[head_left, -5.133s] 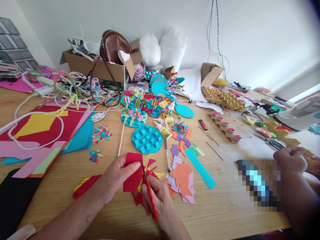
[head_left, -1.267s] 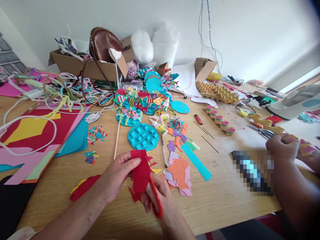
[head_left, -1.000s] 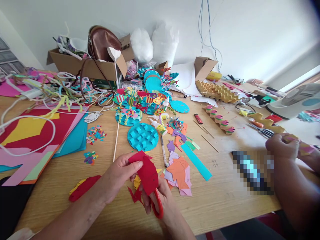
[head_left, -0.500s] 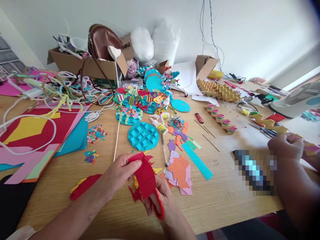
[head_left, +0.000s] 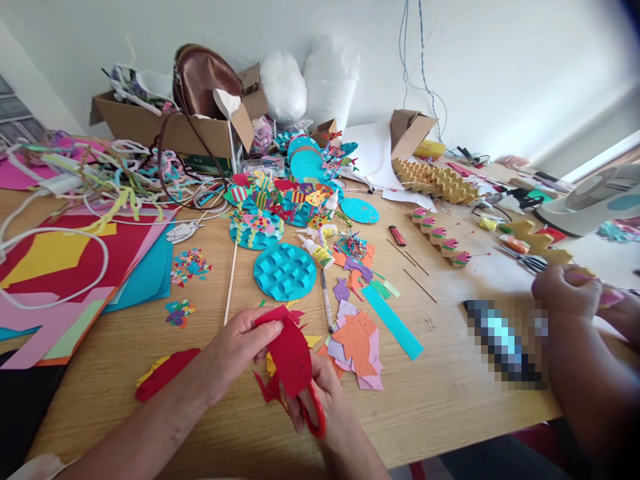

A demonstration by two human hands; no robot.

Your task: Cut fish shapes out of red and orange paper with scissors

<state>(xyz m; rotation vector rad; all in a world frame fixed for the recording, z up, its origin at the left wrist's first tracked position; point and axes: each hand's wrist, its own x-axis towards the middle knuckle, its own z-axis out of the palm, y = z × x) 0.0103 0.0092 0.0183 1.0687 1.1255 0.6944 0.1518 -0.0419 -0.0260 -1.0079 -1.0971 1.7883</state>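
My left hand (head_left: pixel 250 343) pinches a piece of red paper (head_left: pixel 293 357) between thumb and fingers, above the wooden table. Closed round the handles of a pair of red-handled scissors (head_left: pixel 319 413) is my right hand (head_left: pixel 327 393), just below the paper's lower edge. The red paper hides the blades. Red scraps (head_left: pixel 265 387) lie beneath the paper, with bits of yellow. Left of my forearm rests a red paper shape (head_left: pixel 173 377) with yellow under it. Orange paper fish (head_left: pixel 357 340) lie over lilac scraps on the right of my hands.
A woven turquoise disc (head_left: pixel 285 271), glue bottles (head_left: pixel 317 252) and a pen (head_left: pixel 327 300) lie ahead. Coloured sheets (head_left: pixel 135 267) are stacked at left. On the right, another person's hands (head_left: pixel 567 290) hold an egg-carton piece near a blurred dark object (head_left: pixel 503 343). Cardboard boxes (head_left: pixel 135 130) stand behind.
The red paper has turned slightly at its lower edge, by the scissors. My hands keep nearly the same place. The other person's hands have shifted a little. The view has moved slightly.
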